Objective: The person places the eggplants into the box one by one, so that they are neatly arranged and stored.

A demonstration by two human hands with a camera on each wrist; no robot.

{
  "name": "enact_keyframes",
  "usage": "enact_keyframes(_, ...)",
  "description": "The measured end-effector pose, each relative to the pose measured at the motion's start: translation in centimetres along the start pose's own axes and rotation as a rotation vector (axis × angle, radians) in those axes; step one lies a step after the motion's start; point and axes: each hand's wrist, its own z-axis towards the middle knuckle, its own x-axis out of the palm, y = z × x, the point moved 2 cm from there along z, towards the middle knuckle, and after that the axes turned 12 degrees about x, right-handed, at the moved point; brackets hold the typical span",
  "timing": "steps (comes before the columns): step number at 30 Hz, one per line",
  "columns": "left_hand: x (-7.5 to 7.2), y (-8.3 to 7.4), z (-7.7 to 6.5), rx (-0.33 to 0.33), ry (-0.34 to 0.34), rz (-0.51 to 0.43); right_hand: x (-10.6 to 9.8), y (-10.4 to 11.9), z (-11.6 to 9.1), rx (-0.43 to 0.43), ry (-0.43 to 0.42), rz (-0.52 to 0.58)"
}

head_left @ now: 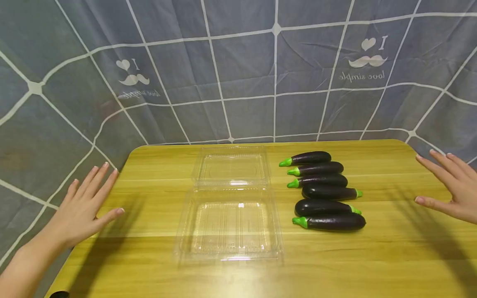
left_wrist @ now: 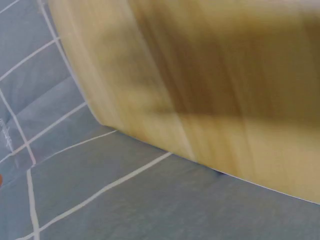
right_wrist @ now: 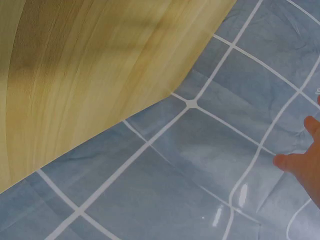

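Observation:
My left hand [head_left: 85,207] hovers over the table's left side with fingers straight and spread, holding nothing. On the opposite side, my right hand [head_left: 456,188] is likewise spread and free of anything; some of its fingers [right_wrist: 307,167] show in the right wrist view. Between them lies a clear plastic clamshell box [head_left: 231,223], its lid [head_left: 231,167] folded back toward the wall. Right of the box, several dark purple eggplants [head_left: 328,222] lie in a column, some green stems pointing left and others right. The eggplants are nearest to my right hand.
The wood-grain table [head_left: 149,256] has rounded far corners. A grey-blue curtain [head_left: 246,74] with white grid lines hangs behind it and along both sides. At the bottom left edge a small black object [head_left: 59,294] is partly visible.

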Motion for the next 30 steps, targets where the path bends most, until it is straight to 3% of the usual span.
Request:
enact_keyframes(4, 0.0, -0.1, 0.6, -0.039, -0.045, -0.131, -0.1, 0.1, -0.1, 0.009, -0.006, 0.053)
enact_keyframes(9, 0.4, -1.1, 1.4, -0.115, -0.071, -0.462, -0.1, 0.9, -0.1, 0.060, 0.069, 0.142)
enact_keyframes(15, 1.7, -3.1, 2.6, -0.208, -0.028, -0.779, 0.3, 3.0, 0.0, 0.145, 0.146, 0.189)
enact_keyframes(17, 2.4, -3.8, 3.0, -0.250, -0.011, -0.923, 0.5, 3.7, -0.2, 0.166, 0.164, 0.198)
enact_keyframes(22, 4.2, -5.3, 4.0, -0.328, 0.013, -1.210, 1.7, 5.6, -0.7, 0.132, 0.217, 0.266)
enact_keyframes(30, 6.1, -6.3, 4.9, -0.374, 0.067, -1.380, 4.1, 8.0, -1.1, 0.087, 0.318, 0.393)
